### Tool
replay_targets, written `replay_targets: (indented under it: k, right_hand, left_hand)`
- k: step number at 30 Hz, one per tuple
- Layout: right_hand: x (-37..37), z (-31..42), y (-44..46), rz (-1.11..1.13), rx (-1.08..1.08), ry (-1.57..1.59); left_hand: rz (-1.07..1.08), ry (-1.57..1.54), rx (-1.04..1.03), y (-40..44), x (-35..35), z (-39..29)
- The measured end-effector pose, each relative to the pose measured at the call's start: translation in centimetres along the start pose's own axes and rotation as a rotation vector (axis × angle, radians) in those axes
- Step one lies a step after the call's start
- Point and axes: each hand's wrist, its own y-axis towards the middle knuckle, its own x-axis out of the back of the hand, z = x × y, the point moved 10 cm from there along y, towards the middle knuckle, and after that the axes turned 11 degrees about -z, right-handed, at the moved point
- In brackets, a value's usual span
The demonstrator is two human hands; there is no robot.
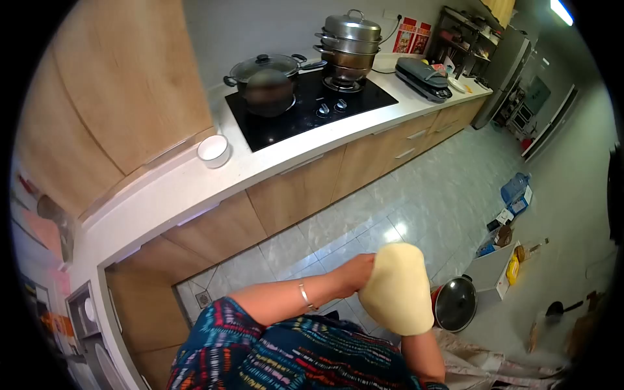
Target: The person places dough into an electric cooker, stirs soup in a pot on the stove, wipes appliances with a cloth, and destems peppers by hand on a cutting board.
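The left hand [358, 273] grips the left edge of the pale dough sheet [396, 289], which is held above the tiled floor [305, 250]. The right forearm [422, 356] extends behind the sheet; the right hand is hidden, and its grip cannot be determined. On the bench [292, 156], a white bowl [214, 151] stands beside the black cooktop [312, 127].

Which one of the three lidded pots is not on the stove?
The red-sided pot, right of the pale sheet in the picture; the stacked steamer and other glass-lidded pot stand on the stove.
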Motion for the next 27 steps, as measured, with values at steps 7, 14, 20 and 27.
replay_targets:
  k: [7,14,20,27]
  right_hand:
    - [3.0,-11.6,4.3,-0.049,-0.124,-0.121]
    - [2.7,-30.2,4.3,0.129,-0.111,-0.425]
    - [3.8,-43.9,7.2,0.055,-0.053,-0.552]
    - [1.6,-54.6,13.1,-0.092,-0.086,-0.431]
  left_hand:
    - [0.157,0.961,-0.072,13.3,-5.9,-2.2]
    - [0.09,0.988,-0.245,28.9,-9.8,-5.9]
    - [-0.243,0.748,-0.17,38.6,-6.1,-12.6]
    - [-0.567,0.652,-0.268,47.2,-0.4,-23.4]
